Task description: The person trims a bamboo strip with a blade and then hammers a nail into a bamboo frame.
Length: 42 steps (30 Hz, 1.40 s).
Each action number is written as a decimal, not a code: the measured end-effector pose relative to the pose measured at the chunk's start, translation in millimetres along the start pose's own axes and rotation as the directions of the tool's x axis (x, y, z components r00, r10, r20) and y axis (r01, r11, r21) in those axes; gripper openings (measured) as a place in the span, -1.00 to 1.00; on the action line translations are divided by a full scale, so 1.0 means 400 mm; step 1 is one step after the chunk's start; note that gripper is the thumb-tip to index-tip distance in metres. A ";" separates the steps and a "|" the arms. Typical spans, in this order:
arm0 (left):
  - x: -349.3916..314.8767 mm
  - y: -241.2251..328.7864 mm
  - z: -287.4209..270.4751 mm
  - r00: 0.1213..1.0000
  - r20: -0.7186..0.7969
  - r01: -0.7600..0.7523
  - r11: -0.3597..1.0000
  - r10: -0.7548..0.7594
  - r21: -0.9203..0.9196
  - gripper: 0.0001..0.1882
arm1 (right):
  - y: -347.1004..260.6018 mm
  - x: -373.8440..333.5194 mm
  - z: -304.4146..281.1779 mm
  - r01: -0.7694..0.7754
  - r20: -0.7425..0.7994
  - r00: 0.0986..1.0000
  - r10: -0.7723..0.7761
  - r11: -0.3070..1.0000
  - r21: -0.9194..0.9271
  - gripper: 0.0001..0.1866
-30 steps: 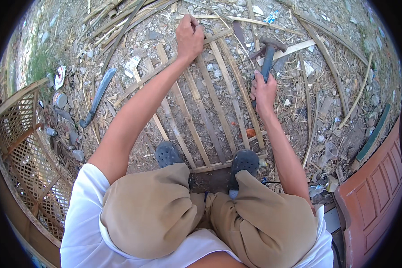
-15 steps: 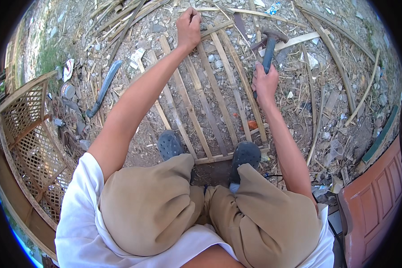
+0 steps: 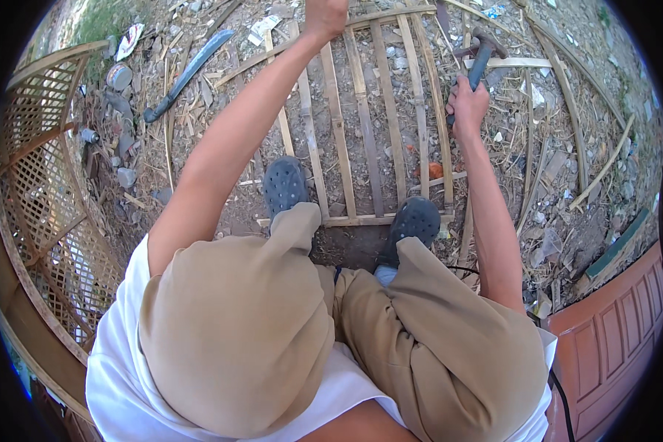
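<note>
My right hand (image 3: 470, 107) is wrapped round the dark handle of a hammer (image 3: 480, 65), its metal head pointing away from me. At the top edge, partly cut off, my left hand (image 3: 324, 16) looks closed; whatever its fingers hold is out of sight. Just beneath that wrist runs a thin wooden crosspiece (image 3: 390, 15), lying across the far ends of several narrow wooden slats (image 3: 337, 132). Their near ends meet another crosspiece (image 3: 357, 220) at my feet. My right clog (image 3: 414, 221) touches this near strip, and my left clog (image 3: 285, 184) is beside the slats.
A long blade with a dark handle (image 3: 188, 76) lies on the ground at left. A lattice panel (image 3: 40, 169) stands at far left, a brown panelled board (image 3: 604, 335) at lower right. Loose wood strips (image 3: 560, 99), a can (image 3: 119, 76) and litter cover the stony ground.
The view has tilted, so the slats and both hands sit higher and further right in the picture. My right hand still grips the hammer; my left hand is now partly cut off.
</note>
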<state>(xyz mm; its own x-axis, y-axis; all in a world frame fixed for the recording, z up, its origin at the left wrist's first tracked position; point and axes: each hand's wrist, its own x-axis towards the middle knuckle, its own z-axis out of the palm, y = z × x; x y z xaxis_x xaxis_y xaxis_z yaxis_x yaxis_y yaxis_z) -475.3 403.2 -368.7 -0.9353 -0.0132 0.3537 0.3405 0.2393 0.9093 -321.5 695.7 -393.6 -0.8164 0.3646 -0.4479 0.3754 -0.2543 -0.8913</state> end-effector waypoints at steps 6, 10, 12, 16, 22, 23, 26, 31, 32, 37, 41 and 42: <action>-0.240 0.001 -0.356 0.979 -0.176 0.130 0.981 -0.105 0.141 -0.83 | 0.005 0.008 0.001 -0.010 0.023 1.000 0.010 1.000 -0.024 -0.79; -0.419 0.007 -0.676 0.791 -0.583 0.271 0.961 -0.185 0.063 -0.80 | 0.002 -0.001 0.014 0.012 0.028 1.000 -0.010 0.998 -0.059 -0.80; -0.512 0.007 -0.838 0.628 -0.762 0.295 0.954 -0.157 0.047 -0.80 | 0.001 0.006 -0.001 0.020 0.040 0.999 -0.016 0.996 -0.086 -0.80; -0.728 0.013 -1.068 0.389 -0.916 0.424 0.902 -0.101 0.081 -0.79 | 0.017 0.012 -0.013 0.016 0.025 1.000 -0.014 0.995 -0.094 -0.84; -0.953 0.064 -1.120 0.582 -0.685 0.739 0.636 -0.438 0.222 -0.91 | 0.029 0.037 -0.022 0.008 0.054 0.999 -0.003 0.995 -0.099 -0.87; -0.980 0.058 -1.080 0.635 -0.631 0.741 0.585 -0.446 0.331 -0.94 | 0.030 0.033 -0.024 0.014 0.053 0.999 -0.008 0.994 -0.109 -0.87; -0.996 0.033 -1.000 0.691 -0.529 0.723 0.502 -0.493 0.475 -0.91 | 0.031 0.044 -0.034 0.021 0.052 0.999 -0.014 0.992 -0.124 -0.87; -0.956 0.005 -0.912 0.828 -0.422 0.554 0.424 -0.369 0.716 -0.86 | 0.022 0.032 -0.028 0.020 0.055 0.998 -0.013 0.992 -0.128 -0.87; -0.937 0.004 -0.898 0.865 -0.408 0.498 0.413 -0.291 0.762 -0.84 | 0.019 0.031 -0.027 0.017 0.053 0.999 -0.011 0.993 -0.120 -0.87; -0.911 0.012 -0.908 0.763 -0.495 0.615 0.232 -0.416 0.754 -0.80 | 0.021 0.018 -0.006 0.018 0.054 0.998 -0.013 0.994 -0.104 -0.88; -0.880 -0.002 -0.913 0.739 -0.491 0.636 0.238 -0.461 0.734 -0.82 | 0.000 0.009 -0.019 0.004 0.035 0.999 -0.001 0.997 -0.081 -0.86; -0.893 0.002 -0.928 0.745 -0.482 0.620 0.210 -0.461 0.756 -0.81 | 0.010 0.012 -0.015 -0.008 0.046 0.999 0.011 0.998 -0.062 -0.85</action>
<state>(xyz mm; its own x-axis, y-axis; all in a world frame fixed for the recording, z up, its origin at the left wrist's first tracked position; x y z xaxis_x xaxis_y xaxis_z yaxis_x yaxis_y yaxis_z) -105.0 47.6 -413.0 -0.8070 -0.5885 -0.0502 -0.5813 0.7763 0.2438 -321.3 701.9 -399.7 -0.8316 0.3203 -0.4536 0.4082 -0.2013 -0.8904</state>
